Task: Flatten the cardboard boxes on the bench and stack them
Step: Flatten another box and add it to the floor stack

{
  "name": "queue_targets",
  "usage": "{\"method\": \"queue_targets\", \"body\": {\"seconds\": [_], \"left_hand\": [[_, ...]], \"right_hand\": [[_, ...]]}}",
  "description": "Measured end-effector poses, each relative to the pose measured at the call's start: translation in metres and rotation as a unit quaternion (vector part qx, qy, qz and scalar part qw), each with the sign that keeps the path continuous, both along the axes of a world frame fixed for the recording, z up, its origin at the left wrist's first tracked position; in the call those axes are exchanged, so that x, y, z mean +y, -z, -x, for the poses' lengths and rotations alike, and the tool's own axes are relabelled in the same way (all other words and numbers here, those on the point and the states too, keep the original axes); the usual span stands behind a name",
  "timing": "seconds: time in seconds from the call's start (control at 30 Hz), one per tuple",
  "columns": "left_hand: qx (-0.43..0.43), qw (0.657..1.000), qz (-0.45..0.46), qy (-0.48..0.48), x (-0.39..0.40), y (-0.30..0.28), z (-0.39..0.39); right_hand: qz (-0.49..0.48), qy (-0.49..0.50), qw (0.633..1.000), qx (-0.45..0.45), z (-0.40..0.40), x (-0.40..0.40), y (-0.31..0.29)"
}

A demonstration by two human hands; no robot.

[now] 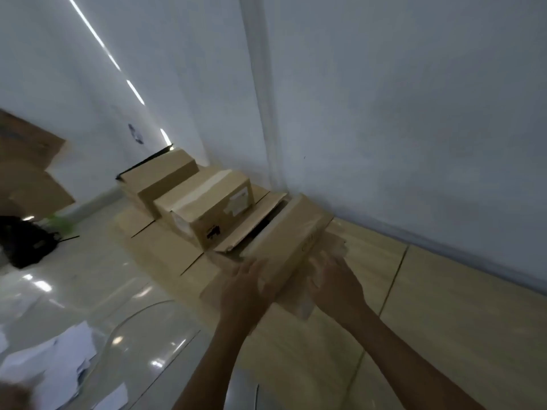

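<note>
Pale wooden bench [461, 315] ran along a white wall [399, 113], the view blurred and tilted. Nearest, the left hand [245, 294] and right hand [337, 287] gripped the near end of a narrow cardboard box [291, 236], one on each side, fingers curled around it. Its long axis pointed away down the bench. Just beyond, touching it, lay an open flap [251, 221], then a taped box [207, 204] and a farther box [159, 176], all in a row against the wall, blocking the way ahead.
</note>
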State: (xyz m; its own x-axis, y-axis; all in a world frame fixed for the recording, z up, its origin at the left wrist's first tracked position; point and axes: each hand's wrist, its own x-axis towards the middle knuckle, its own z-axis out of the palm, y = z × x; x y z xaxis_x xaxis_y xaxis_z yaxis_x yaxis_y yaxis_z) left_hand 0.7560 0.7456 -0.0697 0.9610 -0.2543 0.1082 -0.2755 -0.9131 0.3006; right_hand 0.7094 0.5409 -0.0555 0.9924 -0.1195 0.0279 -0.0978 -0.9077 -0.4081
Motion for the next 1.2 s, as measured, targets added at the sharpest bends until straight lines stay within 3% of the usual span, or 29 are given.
{"method": "queue_targets", "body": {"seconds": [0.13, 0.23, 0.4, 0.6, 0.8, 0.93, 1.03, 1.13, 1.2], "left_hand": [[0.036, 0.994, 0.095, 0.043, 0.046, 0.038, -0.098], [0.067, 0.979, 0.19, -0.013, 0.069, 0.061, -0.156], [0.164, 0.968, 0.185, -0.031, 0.094, 0.106, -0.206], [0.156, 0.969, 0.193, -0.019, 0.075, 0.123, -0.183], [0.187, 0.958, 0.215, 0.022, 0.008, 0.12, -0.111], [0.21, 0.968, 0.122, 0.07, -0.04, 0.116, -0.067], [0.149, 0.98, 0.007, 0.134, -0.071, 0.109, -0.049], [0.064, 0.965, -0.001, 0.253, -0.087, 0.116, -0.051], [0.057, 0.941, 0.008, 0.334, -0.092, 0.119, -0.057]], "right_hand": [[-0.035, -0.029, 0.998, 0.053, -0.081, 0.044, 0.018], [-0.091, -0.063, 0.989, 0.095, -0.131, 0.084, 0.039], [-0.029, -0.068, 0.991, 0.111, -0.163, 0.117, 0.094], [-0.004, -0.081, 0.995, 0.052, -0.134, 0.1, 0.128], [0.004, -0.007, 0.998, 0.056, -0.053, 0.045, 0.126], [-0.014, 0.062, 0.996, 0.069, -0.001, 0.001, 0.12], [-0.01, 0.128, 0.987, 0.092, 0.025, -0.024, 0.106], [0.019, 0.179, 0.97, 0.162, 0.033, -0.035, 0.091], [0.017, 0.188, 0.959, 0.21, 0.034, -0.037, 0.086]]}}
